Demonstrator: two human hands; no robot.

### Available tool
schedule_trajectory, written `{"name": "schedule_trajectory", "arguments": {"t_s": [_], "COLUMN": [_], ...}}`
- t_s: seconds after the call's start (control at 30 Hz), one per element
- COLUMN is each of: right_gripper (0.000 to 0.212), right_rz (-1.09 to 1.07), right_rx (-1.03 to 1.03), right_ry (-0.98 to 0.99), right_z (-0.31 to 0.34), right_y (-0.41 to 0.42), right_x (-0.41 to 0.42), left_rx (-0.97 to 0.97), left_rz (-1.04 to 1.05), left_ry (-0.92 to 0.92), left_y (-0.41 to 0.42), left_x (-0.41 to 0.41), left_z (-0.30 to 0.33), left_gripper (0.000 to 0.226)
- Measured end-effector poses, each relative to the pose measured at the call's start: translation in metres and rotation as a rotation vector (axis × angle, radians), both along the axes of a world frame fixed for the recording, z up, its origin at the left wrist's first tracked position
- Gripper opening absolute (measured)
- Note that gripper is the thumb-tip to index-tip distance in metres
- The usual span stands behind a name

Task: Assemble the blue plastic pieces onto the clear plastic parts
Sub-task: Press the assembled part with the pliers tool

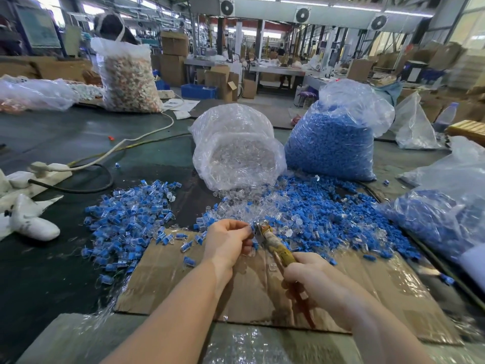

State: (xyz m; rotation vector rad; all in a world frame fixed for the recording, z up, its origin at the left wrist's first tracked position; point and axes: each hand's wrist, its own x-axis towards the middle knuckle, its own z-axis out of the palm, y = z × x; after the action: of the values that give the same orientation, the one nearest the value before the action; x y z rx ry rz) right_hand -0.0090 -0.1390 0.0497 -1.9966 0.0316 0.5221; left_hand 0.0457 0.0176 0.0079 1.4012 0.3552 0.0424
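Pinching small blue piece; left hand; pliers touching

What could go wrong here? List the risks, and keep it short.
1. The pliers close right beside the left hand fingertips pinching the small piece, so a slip may nip them.
2. The loose mixed pile borders the finished pile; parts could get mixed.

Left hand and right hand, fingers curled, close together.
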Motion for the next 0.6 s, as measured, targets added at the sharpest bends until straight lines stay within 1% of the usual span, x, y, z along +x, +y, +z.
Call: {"name": "schedule_trajectory", "arguments": {"t_s": [0.1, 0.23, 0.3, 0.4, 0.53, 0.6], "right_gripper": [0.014, 0.008, 0.018, 0.011, 0.013, 0.013], "right_rz": [0.023, 0.048, 0.056, 0.077, 0.08, 0.091], "right_rx": [-0.006, -0.039, -0.029, -0.015, 0.031, 0.011], "right_ry": [0.005, 0.001, 0.012, 0.008, 0.04, 0.033], "right_z": [0.0004, 0.0052, 0.0077, 0.0062, 0.0088, 0.0101], "right_y": [0.0, 0.0021, 0.0022, 0.0012, -0.0009, -0.0002], "right_x": [-0.0003, -0.0036, -0.0051, -0.0044, -0.0058, -0.0065], "left_rx": [0.04, 0.01, -0.003, 0.003, -0.011, -0.006], "left_rz": [0.016, 0.043, 0.05, 0.069, 0.089, 0.088], "left_ry": [-0.011, -0.013, -0.009, -0.011, -0.022, -0.027], "left_y": [-0.0007, -0.0019, -0.0024, -0.0039, -0.004, -0.0032], "left_x": [-0.0011, -0.0034, -0.0042, -0.0053, -0.0079, -0.0084], "left_z": [0.0007, 0.0012, 0.0017, 0.0024, 0.0047, 0.0062], "left_gripper": [0.005, 0.005, 0.004, 0.005, 0.005, 0.005]}}
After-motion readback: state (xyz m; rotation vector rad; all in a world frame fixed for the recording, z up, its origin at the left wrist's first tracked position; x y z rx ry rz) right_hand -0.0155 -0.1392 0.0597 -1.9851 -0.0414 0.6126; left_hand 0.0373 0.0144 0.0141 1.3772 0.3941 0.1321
